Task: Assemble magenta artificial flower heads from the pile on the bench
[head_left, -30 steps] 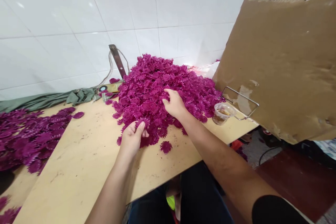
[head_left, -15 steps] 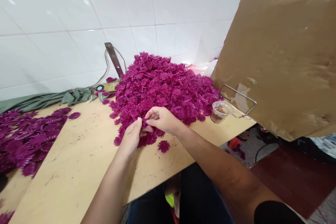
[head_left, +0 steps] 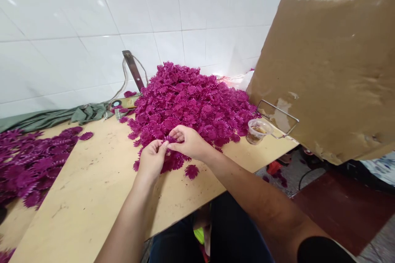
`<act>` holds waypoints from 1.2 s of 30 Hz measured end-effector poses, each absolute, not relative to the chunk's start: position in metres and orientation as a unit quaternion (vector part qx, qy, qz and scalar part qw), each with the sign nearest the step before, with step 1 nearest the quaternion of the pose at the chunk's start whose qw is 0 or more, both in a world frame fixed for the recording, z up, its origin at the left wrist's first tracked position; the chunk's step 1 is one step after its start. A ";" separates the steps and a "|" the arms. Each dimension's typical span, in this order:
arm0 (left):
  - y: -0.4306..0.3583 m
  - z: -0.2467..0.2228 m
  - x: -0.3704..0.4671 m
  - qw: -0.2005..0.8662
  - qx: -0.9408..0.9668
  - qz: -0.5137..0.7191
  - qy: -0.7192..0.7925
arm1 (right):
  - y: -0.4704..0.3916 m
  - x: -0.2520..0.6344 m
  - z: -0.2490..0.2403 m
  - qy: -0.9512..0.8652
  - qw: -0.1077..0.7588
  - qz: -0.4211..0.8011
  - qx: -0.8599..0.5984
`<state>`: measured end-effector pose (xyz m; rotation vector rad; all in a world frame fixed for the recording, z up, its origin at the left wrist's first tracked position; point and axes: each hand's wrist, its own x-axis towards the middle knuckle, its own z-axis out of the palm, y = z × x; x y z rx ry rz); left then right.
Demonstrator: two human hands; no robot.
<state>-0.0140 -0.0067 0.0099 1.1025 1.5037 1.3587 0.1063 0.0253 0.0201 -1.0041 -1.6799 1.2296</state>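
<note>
A tall heap of magenta fabric-like flowers stands on the wooden board. In front of it, my left hand and my right hand meet, fingertips touching. Both pinch one small magenta flower between thumbs and fingers; parts of it are hidden by the fingers. A single flower lies on the board just below my right hand.
More magenta flowers spread at the left. A plastic cup with brown liquid stands right of the heap, beside a wire frame and a large cardboard sheet. Green cloth lies along the tiled wall.
The fingers of my left hand have curled in closer, and its thumb now meets my right hand's fingertips. More of the pinched flower shows above the fingers.
</note>
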 end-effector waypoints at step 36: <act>-0.018 0.021 -0.014 0.390 0.400 0.617 0.554 | 0.023 0.094 0.010 -0.626 0.461 0.539 -0.326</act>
